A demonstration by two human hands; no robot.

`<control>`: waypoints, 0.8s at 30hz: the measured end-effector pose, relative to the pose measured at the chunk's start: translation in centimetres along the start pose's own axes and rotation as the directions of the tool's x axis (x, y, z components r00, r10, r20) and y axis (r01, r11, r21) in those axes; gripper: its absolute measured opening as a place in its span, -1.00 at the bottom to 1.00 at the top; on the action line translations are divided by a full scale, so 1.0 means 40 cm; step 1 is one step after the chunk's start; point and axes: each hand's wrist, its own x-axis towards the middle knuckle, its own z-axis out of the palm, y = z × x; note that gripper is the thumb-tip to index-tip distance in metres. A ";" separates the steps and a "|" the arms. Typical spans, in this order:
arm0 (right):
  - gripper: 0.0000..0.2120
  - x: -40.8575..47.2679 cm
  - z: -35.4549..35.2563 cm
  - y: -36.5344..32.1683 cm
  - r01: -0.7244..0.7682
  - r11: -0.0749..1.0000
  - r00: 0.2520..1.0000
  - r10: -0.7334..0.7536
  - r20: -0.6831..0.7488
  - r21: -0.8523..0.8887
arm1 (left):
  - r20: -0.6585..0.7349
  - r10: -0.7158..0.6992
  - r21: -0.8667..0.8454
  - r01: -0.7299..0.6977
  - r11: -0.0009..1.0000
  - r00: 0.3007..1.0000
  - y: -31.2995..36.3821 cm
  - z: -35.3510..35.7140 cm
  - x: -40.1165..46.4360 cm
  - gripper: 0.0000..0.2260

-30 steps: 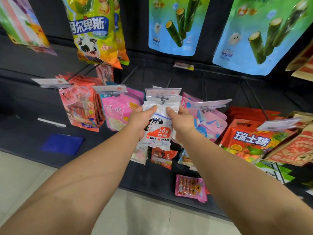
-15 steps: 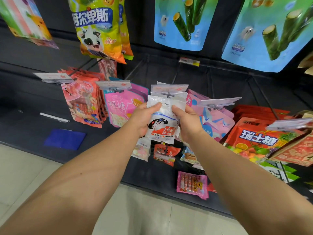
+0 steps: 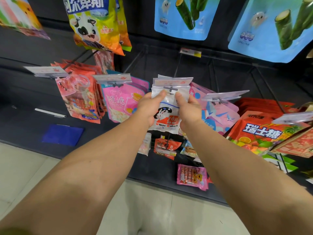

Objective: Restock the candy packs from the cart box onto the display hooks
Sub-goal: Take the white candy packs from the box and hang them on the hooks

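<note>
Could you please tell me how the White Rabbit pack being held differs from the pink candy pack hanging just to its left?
The White Rabbit pack is white with a rabbit logo; the pink candy pack is pink with white lettering. The White Rabbit pack is gripped by the left hand and right hand; the pink candy pack hangs untouched. Both sit at hooks under clear price-tag holders.

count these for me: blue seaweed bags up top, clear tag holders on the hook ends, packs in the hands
blue bags: 2
tag holders: 5
held pack: 1
total: 8
</note>
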 end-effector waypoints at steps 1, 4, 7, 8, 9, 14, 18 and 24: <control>-0.79 -0.002 0.001 -0.001 0.000 1.000 1.000 0.000 -0.010 0.002 | -0.004 0.004 -0.001 -0.004 1.000 1.000 0.001 0.002 0.001 -0.93; -0.66 0.001 0.013 0.002 -0.026 0.996 0.993 0.015 -0.117 -0.086 | -0.049 0.008 0.037 -0.007 0.999 0.999 -0.005 0.014 0.005 -0.90; -0.53 0.007 0.028 -0.002 -0.033 0.984 0.976 -0.006 -0.219 -0.173 | -0.112 0.014 0.081 -0.005 0.997 0.994 -0.013 0.032 0.011 -0.84; -0.52 0.008 0.030 -0.006 -0.021 0.976 0.975 -0.028 -0.222 -0.216 | -0.126 0.019 0.083 -0.008 0.997 0.992 -0.016 0.038 0.012 -0.83; -0.54 0.009 0.029 -0.008 -0.010 0.963 0.975 -0.050 -0.215 -0.269 | -0.148 0.028 0.082 -0.016 0.997 0.989 -0.018 0.044 0.011 -0.84; -0.79 0.002 -0.005 0.005 0.072 0.933 0.970 -0.147 -0.192 -0.352 | -0.285 0.126 0.134 -0.091 0.987 0.950 -0.048 0.048 -0.008 -0.72; -0.63 -0.035 -0.046 0.029 0.114 0.889 0.978 -0.180 -0.109 -0.444 | -0.363 0.160 0.281 -0.056 0.958 0.918 -0.074 0.047 -0.052 -0.42; -0.49 -0.093 -0.237 0.047 0.204 0.692 0.973 -0.223 0.064 -0.693 | -0.177 0.438 0.849 -0.089 0.521 0.881 -0.130 0.109 -0.179 -0.49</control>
